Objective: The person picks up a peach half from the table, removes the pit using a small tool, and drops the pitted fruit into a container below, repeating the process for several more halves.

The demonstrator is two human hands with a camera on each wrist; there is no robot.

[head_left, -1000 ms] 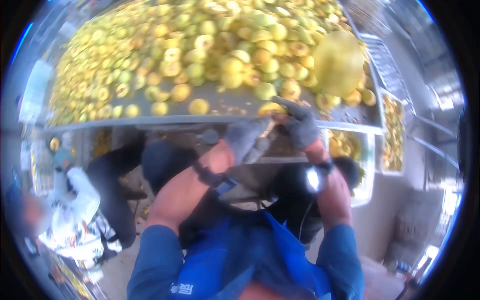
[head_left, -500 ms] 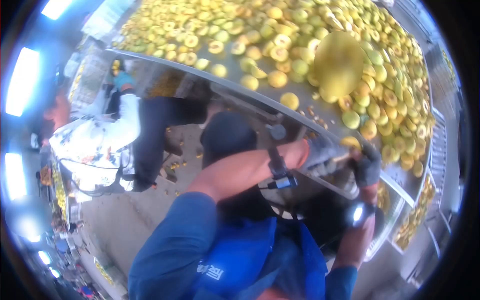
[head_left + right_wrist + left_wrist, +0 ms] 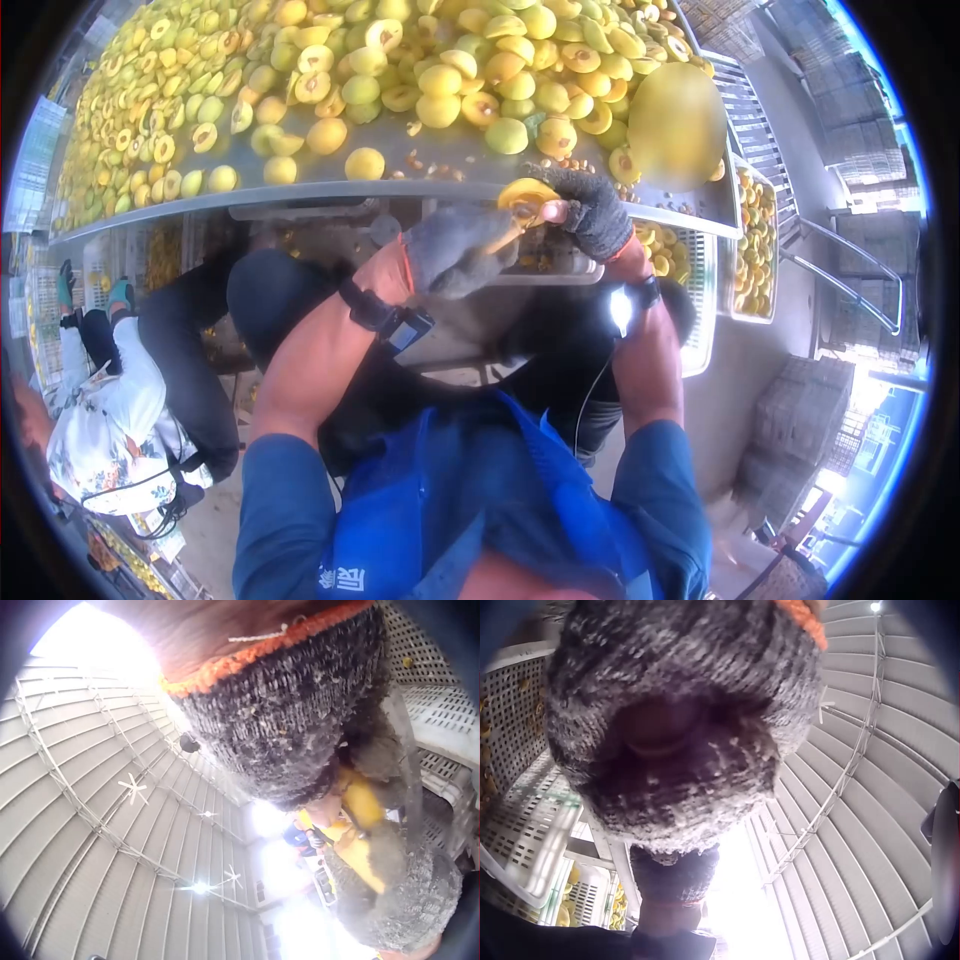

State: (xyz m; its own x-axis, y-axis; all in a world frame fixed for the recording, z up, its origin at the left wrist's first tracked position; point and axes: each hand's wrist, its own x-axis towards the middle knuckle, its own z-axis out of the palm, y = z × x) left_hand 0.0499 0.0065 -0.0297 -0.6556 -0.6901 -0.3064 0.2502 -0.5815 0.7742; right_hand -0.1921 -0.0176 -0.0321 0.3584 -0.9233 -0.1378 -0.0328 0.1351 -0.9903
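Note:
In the head view, my right hand (image 3: pixel 595 212), in a dark grey knit glove with its thumb tip bare, grips a yellow peach half (image 3: pixel 525 192) at the table's front edge. Its hollow side is turned toward me. My left hand (image 3: pixel 450 252), in a grey glove, holds a slim tool by its yellowish handle (image 3: pixel 500 240), the far end right at the peach's hollow. The right wrist view shows the yellow handle (image 3: pixel 364 862) in the left hand (image 3: pixel 397 907), with the tool's tip hidden. Curled glove fingers (image 3: pixel 675 765) fill the left wrist view.
A metal table (image 3: pixel 330 192) carries a heap of peach halves (image 3: pixel 440 95), with small brown bits (image 3: pixel 430 170) near its front lip. A white crate (image 3: pixel 700 290) and another crate of fruit (image 3: pixel 755 245) stand at right. Another person (image 3: pixel 110 410) sits at left.
The head view swung left, then back, and is now sharper. Both hands have stayed together at the table edge with the peach half and the tool.

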